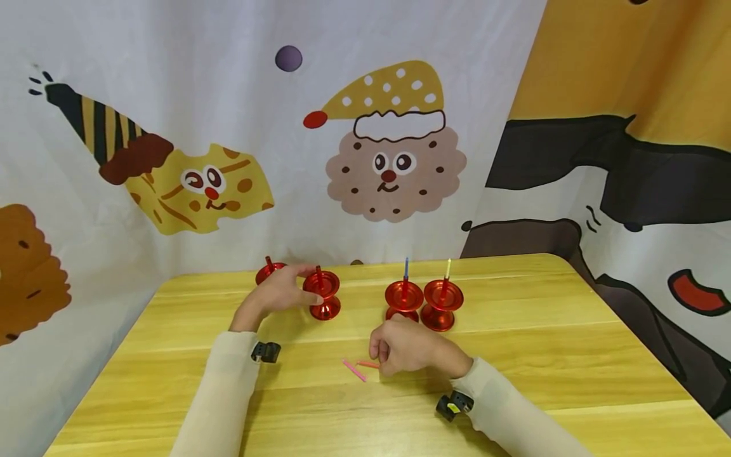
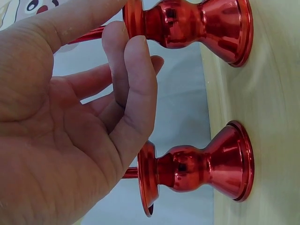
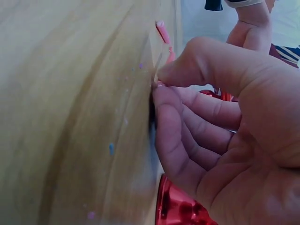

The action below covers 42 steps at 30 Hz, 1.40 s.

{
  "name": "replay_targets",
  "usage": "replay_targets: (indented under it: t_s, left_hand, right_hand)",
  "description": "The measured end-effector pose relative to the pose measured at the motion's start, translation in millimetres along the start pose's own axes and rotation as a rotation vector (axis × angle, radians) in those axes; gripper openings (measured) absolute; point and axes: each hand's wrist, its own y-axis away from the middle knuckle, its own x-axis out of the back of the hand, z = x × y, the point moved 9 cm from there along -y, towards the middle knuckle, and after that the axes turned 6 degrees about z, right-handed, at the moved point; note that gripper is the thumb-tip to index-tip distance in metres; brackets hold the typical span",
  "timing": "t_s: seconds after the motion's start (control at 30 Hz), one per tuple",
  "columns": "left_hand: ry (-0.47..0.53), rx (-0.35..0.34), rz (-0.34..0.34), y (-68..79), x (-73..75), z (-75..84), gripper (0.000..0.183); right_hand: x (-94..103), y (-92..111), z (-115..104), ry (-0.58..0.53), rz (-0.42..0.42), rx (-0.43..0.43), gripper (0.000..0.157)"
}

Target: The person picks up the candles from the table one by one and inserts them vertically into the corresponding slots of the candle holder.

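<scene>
My left hand (image 1: 282, 291) grips the dish rim of a red metallic candle holder (image 1: 325, 309), thumb on the near side; the holder stands upright on the table. Just left of it, partly behind that hand, is another red candle holder (image 1: 266, 271). Neither dish shows a coloured candle in its socket. Low over the wood, my right hand (image 1: 407, 344) pinches one end of a thin orange candle (image 1: 368, 364) between thumb and fingertips. Beside it lies a pink candle (image 1: 355, 370). In the right wrist view the pinched end is hidden by the fingers.
Behind the right hand stand two more red holders, one with a blue candle (image 1: 407, 269), the other with a yellow candle (image 1: 448, 269). A printed curtain (image 1: 228, 247) hangs along the back of the wooden table (image 1: 308, 412). Small coloured specks dot the wood.
</scene>
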Motion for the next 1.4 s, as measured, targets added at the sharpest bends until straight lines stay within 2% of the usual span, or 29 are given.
replay_targets:
  t_s: [0.27,0.5,0.77,0.9,1.1,1.27,1.4]
  left_hand:
    - [0.003,-0.016,0.0,-1.4,-2.2,-0.8,0.08]
    - [-0.008,-0.013,-0.01,-3.7,-3.7,-0.1,0.081]
    - [0.142,0.029,-0.084,-3.6,-12.9,-3.5,0.084]
    - [0.226,0.026,-0.122,-3.9,-19.2,-4.1,0.085]
    - [0.348,-0.017,-0.2,-5.5,-33.0,-1.8,0.082]
    - [0.382,-0.044,-0.226,-7.0,-42.0,-1.2,0.083]
    - [0.364,-0.059,-0.207,-8.6,-45.8,-1.8,0.085]
  right_hand:
    - [-1.8,-2,-5,-0.071,0.016,0.042,0.015]
    - [-2.9,-5,-4,-0.144,0.03,0.036,0.02]
    - [-3.9,-5,-3,-0.212,0.018,0.019,0.019]
    - [-2.1,-6,-4,-0.233,0.03,0.04,0.018]
    - [4.0,-7,-7,-0.258,0.071,0.08,0.019]
    - [12.4,-8,-10,-0.289,0.135,0.084,0.016]
    - [18.5,-8,-12,-0.309,0.185,0.085,0.013]
